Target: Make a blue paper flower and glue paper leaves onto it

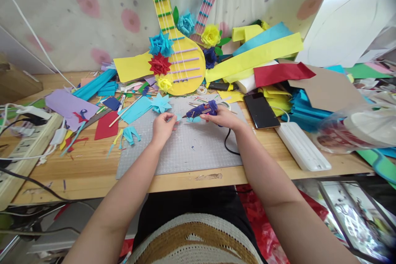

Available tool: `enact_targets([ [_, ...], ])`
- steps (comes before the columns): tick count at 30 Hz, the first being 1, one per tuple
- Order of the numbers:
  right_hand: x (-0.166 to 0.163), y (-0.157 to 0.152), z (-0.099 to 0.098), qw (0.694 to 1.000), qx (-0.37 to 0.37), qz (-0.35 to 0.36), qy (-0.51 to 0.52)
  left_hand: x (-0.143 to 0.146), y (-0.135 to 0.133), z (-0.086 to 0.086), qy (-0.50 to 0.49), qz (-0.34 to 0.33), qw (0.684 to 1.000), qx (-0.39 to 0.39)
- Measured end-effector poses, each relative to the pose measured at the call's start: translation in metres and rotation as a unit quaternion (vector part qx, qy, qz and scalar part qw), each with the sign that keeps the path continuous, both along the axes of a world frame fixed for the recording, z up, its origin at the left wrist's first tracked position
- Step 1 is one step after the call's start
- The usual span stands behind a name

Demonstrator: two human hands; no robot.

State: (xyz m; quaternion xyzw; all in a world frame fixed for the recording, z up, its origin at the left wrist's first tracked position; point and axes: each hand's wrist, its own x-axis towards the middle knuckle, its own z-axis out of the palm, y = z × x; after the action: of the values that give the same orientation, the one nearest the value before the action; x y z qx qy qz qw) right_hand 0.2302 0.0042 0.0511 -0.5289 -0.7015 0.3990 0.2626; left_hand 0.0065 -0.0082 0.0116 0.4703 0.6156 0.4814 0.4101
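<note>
My right hand (223, 118) is closed around a purple hot glue gun (201, 109), its nozzle pointing left. Just left of the nozzle, my left hand (163, 128) pinches a small light-blue paper piece (178, 118) between thumb and fingertips. Nozzle and paper piece are close together; whether they touch I cannot tell. Both hands are over the grey cutting mat (185, 156). Behind my left hand sits a light-blue paper flower (161, 103). Another bit of light-blue paper lies under the glue gun, partly hidden by it.
A yellow paper guitar (188, 66) with paper flowers leans at the back. Right of the mat lie a phone (261, 110) and a white power bank (303, 146). Paper scraps and a red paper piece (106, 125) lie left. A power strip (26, 148) with cables stands far left.
</note>
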Motion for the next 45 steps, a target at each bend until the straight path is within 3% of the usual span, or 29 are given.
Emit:
enact_targets([
  [45,-0.0079,0.0029,-0.009,0.998,0.04,-0.024,-0.032,0.0017,-0.0011,-0.0022,0.045,-0.024,0.999,0.0],
])
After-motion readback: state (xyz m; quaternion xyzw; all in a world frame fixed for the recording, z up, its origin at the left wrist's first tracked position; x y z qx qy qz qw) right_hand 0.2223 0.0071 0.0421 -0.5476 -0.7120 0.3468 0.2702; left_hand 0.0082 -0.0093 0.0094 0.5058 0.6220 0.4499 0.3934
